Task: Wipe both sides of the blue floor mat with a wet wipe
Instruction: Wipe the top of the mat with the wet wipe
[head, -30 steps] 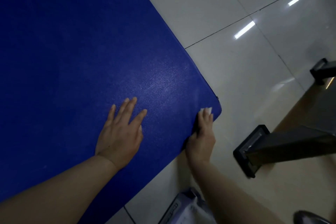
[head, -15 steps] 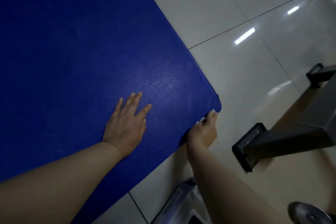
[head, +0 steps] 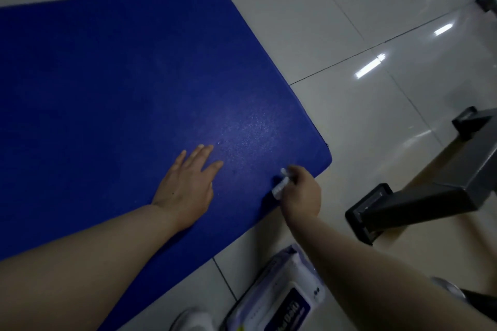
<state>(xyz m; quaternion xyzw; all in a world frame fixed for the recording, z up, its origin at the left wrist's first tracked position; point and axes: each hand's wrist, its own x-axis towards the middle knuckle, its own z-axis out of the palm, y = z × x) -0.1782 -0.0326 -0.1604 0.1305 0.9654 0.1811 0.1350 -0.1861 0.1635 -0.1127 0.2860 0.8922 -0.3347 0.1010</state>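
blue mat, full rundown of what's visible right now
The blue floor mat is a thick, deep-blue pad with a finely grained, faintly shiny surface and rounded corners. It lies flat on the pale tiled floor, running off the left edge of the view. The left hand rests palm-down on its top, fingers straight. The right hand grips a crumpled white wet wipe against the near edge, close to the near right corner. A wipes pack lies on the floor just in front of it.

The blue mat (head: 121, 83) ran off the left edge. Her right hand (head: 301, 193) hid most of the wipe (head: 281, 185). The wipe pack (head: 279, 298) was cut off below.
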